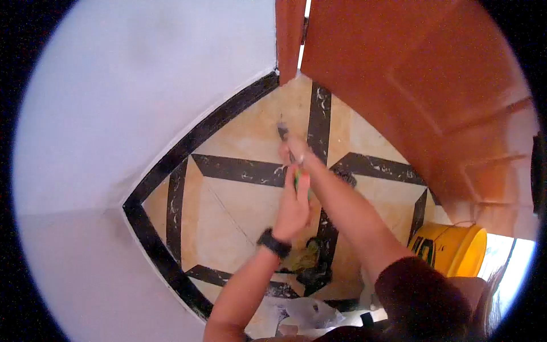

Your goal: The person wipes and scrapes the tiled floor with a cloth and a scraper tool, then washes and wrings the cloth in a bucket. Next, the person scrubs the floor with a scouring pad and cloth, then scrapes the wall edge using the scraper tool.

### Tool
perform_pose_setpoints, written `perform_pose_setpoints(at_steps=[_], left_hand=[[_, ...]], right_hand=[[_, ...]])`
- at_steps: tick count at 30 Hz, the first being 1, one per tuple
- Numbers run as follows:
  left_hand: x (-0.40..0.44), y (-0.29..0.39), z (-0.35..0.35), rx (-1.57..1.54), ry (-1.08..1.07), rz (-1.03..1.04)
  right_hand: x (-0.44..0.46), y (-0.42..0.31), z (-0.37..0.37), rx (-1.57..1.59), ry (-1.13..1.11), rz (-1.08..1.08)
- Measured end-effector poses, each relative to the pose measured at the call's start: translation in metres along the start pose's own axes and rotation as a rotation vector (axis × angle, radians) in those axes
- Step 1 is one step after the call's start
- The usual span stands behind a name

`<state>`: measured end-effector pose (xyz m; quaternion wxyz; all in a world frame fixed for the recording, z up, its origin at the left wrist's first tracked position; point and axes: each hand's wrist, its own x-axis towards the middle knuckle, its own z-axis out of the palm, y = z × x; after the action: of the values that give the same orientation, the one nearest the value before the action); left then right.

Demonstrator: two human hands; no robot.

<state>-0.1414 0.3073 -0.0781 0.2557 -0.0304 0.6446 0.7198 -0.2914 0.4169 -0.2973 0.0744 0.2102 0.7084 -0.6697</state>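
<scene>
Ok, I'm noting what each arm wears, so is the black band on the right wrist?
No, the black band is worn at the wrist of the left hand.

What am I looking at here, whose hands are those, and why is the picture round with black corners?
There is no robot here, only a person's bare hands. The single picture comes from a camera worn on the head, looking forward and down; its wide, curved view probably explains the black corners. The left hand, below a dark wristband, and the right hand, further forward, grip a slim tool with a dark front end; blur hides what kind. Beneath is a tiled floor with dark bands. Around it are a white wall, a reddish-brown door and a yellow bucket.
</scene>
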Motion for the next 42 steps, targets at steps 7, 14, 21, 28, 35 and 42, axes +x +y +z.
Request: perform_pose_setpoints(at_steps=[7,14,21,28,35,42], left_hand=[[-0.032,-0.067,-0.057,0.037,-0.052,0.099],[-0.145,-0.12,-0.09,1.08,-0.257,0.048],[-0.145,-0.176,-0.138,1.486,-0.279,0.531],[-0.145,-0.18,-0.145,1.592,-0.227,0.674],[-0.143,-0.176,-0.148,1.494,-0.246,0.742],[-0.14,-0.177,-0.141,1.481,-0.188,0.732]], right_hand=[[-0.104,-0.084,-0.094,-0.804,-0.023,-0.414],[-0.225,-0.007,-0.143,-1.395,0.007,-0.577],[-0.1,-0.08,-0.109,-0.934,0.145,-0.836],[0.076,-0.093,-0.071,-1.02,0.285,-0.626],[-0.013,-0.069,-0.026,-1.195,-0.267,-0.894],[-0.011,-0.093,-0.026,-1.363,-0.294,-0.898]])
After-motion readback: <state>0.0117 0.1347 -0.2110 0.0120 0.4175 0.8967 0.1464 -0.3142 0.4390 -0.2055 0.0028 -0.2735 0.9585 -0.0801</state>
